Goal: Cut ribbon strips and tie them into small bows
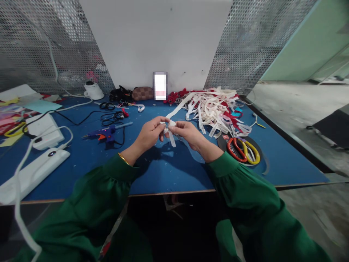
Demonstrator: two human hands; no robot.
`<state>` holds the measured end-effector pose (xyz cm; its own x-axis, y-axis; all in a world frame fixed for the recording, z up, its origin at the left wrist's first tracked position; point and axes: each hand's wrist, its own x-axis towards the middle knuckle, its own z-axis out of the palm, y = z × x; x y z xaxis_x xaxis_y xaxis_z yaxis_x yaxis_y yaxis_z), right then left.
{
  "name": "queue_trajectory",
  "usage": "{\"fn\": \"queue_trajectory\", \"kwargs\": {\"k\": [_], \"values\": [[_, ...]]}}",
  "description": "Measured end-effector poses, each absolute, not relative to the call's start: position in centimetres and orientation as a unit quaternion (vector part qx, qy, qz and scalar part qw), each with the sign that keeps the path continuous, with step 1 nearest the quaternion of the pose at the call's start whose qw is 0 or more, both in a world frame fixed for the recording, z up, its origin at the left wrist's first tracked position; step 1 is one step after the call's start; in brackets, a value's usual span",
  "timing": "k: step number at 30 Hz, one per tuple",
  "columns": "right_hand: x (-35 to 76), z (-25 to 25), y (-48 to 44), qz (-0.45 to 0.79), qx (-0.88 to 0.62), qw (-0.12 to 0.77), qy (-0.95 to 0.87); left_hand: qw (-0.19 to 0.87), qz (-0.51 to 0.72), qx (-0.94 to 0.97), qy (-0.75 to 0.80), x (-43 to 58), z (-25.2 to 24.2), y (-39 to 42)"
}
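Observation:
A white ribbon [171,139] is bunched between my two hands above the middle of the blue table, one end hanging down. My left hand [153,131] pinches it from the left, with thumb and fingertips closed. From the right, my right hand [188,134] pinches the same bunched part. The fingertips of both hands nearly meet, so the exact fold is partly hidden. Just behind the hands, a longer white strip [178,106] slants up toward a heap of white and red ribbons [209,107].
Scissors with red and yellow handles [247,151] lie on a black disc at right. At left are a blue glue gun [105,134], a white power strip [35,173] and cables. A phone [160,86] stands at the back beside a checkered pouch [142,93]. The table's front edge [171,194] is near.

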<state>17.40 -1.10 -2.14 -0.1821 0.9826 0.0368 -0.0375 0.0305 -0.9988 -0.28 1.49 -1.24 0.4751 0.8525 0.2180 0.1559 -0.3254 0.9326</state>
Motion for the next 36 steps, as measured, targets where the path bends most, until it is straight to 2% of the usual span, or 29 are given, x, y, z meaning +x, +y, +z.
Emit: {"fn": "queue_trajectory", "kwargs": {"k": [8, 12, 16, 19, 23, 27, 36], "values": [[17.2, -2.8, -0.9, 0.536, -0.418, 0.485, -0.551, 0.401, 0.338, 0.771, 0.36, -0.4, -1.1, 1.0], [17.4, -3.0, -0.7, 0.482, -0.435, 0.474, -0.595, 0.358, 0.324, 0.788, 0.383, -0.6, -1.1, 1.0], [17.5, -3.1, -0.5, 0.381, -0.485, 0.464, -0.637, 0.294, 0.352, 0.792, 0.402, -0.6, -1.2, 1.0], [17.4, -3.0, -0.5, 0.397, -0.476, 0.491, -0.612, 0.267, 0.396, 0.777, 0.409, -0.6, -1.1, 1.1], [17.3, -2.8, -0.5, 0.46, -0.441, 0.549, -0.541, 0.285, 0.457, 0.734, 0.415, -0.4, -1.1, 1.3], [17.2, -2.6, -0.7, 0.485, -0.418, 0.567, -0.518, 0.336, 0.446, 0.733, 0.388, -0.3, -1.4, 1.7], [16.6, -2.4, -1.2, 0.533, -0.414, 0.484, -0.557, 0.432, 0.385, 0.728, 0.368, -1.0, -0.4, 2.1]]}}
